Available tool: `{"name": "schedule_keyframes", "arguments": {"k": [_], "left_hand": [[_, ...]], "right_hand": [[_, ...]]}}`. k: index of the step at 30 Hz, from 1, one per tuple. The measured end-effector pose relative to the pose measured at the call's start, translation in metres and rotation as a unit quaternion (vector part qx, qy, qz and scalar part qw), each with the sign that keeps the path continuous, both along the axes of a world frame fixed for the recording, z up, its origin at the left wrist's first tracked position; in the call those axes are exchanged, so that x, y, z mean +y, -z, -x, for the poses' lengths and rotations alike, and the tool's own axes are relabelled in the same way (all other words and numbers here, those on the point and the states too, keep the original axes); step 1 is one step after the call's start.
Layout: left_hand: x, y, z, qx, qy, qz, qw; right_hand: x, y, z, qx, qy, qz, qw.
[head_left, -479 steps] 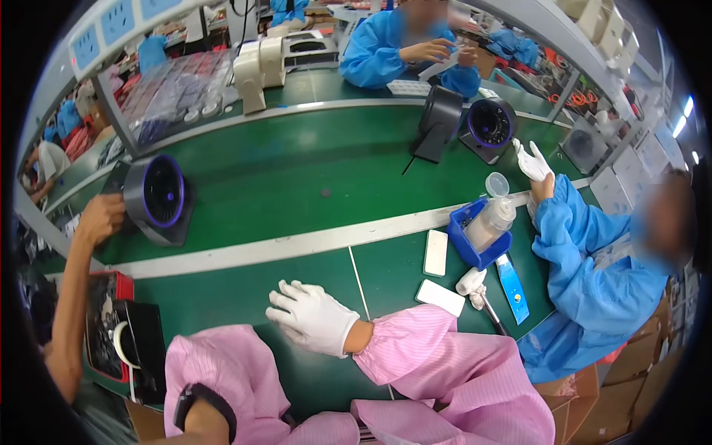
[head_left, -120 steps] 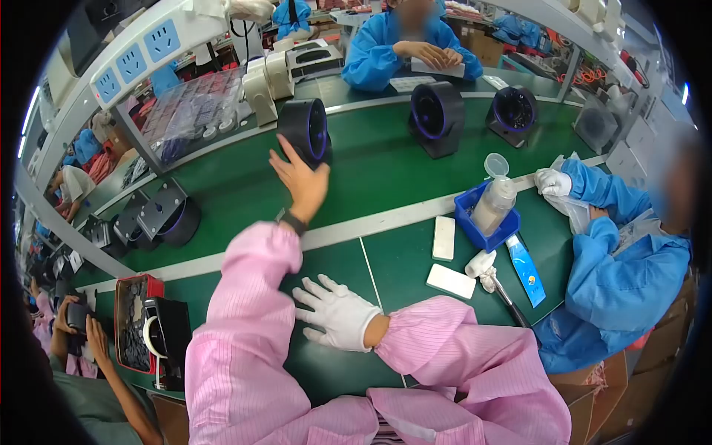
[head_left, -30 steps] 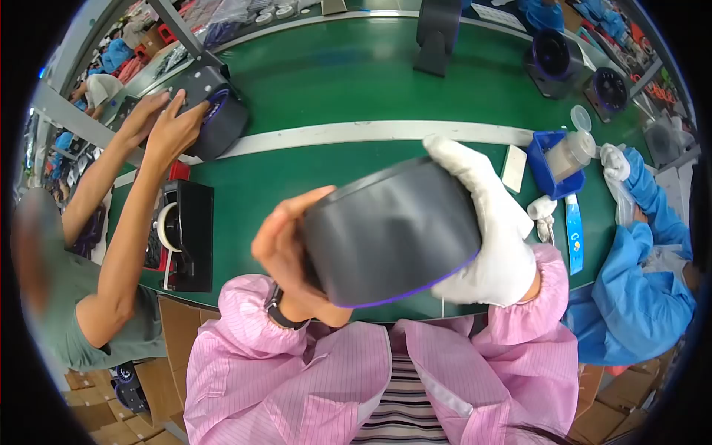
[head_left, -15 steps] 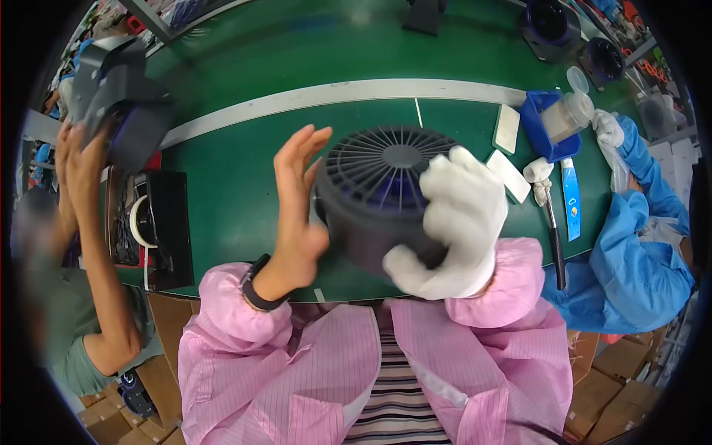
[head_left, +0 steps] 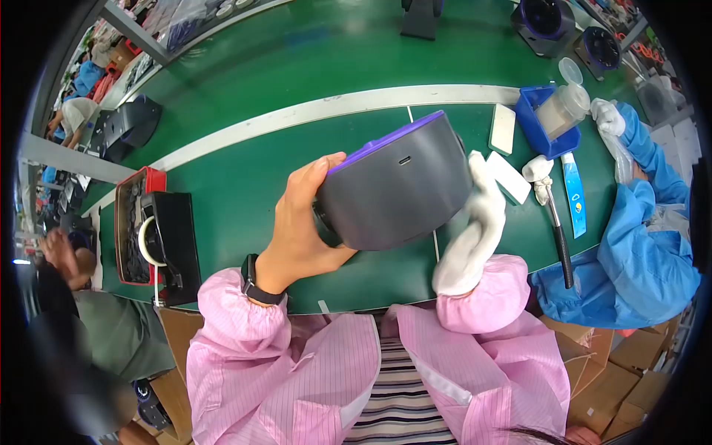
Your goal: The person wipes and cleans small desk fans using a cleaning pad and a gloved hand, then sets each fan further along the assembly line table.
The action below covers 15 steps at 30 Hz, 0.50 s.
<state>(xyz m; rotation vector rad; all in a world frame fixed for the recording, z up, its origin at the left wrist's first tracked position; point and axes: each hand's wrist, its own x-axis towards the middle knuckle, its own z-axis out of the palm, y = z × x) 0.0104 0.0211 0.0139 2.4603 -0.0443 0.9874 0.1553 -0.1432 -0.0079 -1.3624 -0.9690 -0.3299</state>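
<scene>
A dark grey fan head (head_left: 397,193) with a purple rim is tilted over the green bench, its small port slot facing me. My bare left hand (head_left: 300,233) grips it at its left end, thumb below and fingers up along the side. My right hand (head_left: 476,233), in a white glove and partly blurred, is beside the right end with its fingers stretched out. Whether the fingertips touch the housing I cannot make out. The grille seen earlier is hidden now.
White blocks (head_left: 503,129), a blue bin (head_left: 528,119) with a jar (head_left: 565,110), a hammer (head_left: 561,245) and a blue packet (head_left: 572,196) lie right. A black box with a tape roll (head_left: 150,241) stands left. A co-worker's blue sleeve (head_left: 630,259) is at right.
The fan head has been tipped over, so its side and purple rim show instead of the grille. My left hand has closed on it; my right hand has moved off its front to the right end.
</scene>
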Motion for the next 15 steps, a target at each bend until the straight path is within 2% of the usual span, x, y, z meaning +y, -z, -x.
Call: {"name": "schedule_keyframes", "arguments": {"k": [2, 4, 5, 7, 9, 10, 11, 12, 13, 15], "left_hand": [[-0.005, 0.000, -0.002, -0.039, -0.015, 0.037, 0.998], [-0.004, 0.009, 0.001, -0.049, -0.021, 0.052, 0.997], [-0.002, 0.012, 0.003, -0.048, -0.034, 0.041, 0.997], [-0.009, 0.011, 0.001, -0.042, -0.049, 0.062, 0.996], [-0.016, 0.007, 0.001, -0.038, -0.054, 0.096, 0.993], [-0.014, 0.007, 0.001, -0.032, -0.058, 0.076, 0.995], [-0.009, 0.014, 0.006, 0.014, -0.048, 0.023, 0.998], [-0.009, 0.019, 0.005, -0.010, -0.036, 0.046, 0.998], [-0.009, 0.025, 0.002, -0.033, -0.022, 0.068, 0.997], [-0.018, 0.043, -0.010, -0.098, -0.040, 0.161, 0.981]], "right_hand": [[0.001, -0.048, 0.005, -0.180, -0.129, 0.092, 0.971], [0.006, -0.060, 0.026, -0.339, -0.164, 0.195, 0.906], [0.010, -0.069, 0.029, -0.378, -0.171, 0.234, 0.879], [0.021, -0.096, 0.018, -0.354, -0.118, 0.284, 0.883], [0.023, -0.098, -0.009, -0.224, -0.106, 0.279, 0.928], [0.022, -0.094, -0.026, -0.149, -0.114, 0.258, 0.948], [0.025, -0.072, -0.036, 0.011, -0.176, 0.224, 0.959], [0.027, -0.051, -0.047, 0.173, -0.218, 0.160, 0.947], [0.028, -0.039, -0.055, 0.338, -0.306, 0.130, 0.881], [0.031, -0.006, -0.064, 0.338, -0.346, 0.100, 0.869]]}}
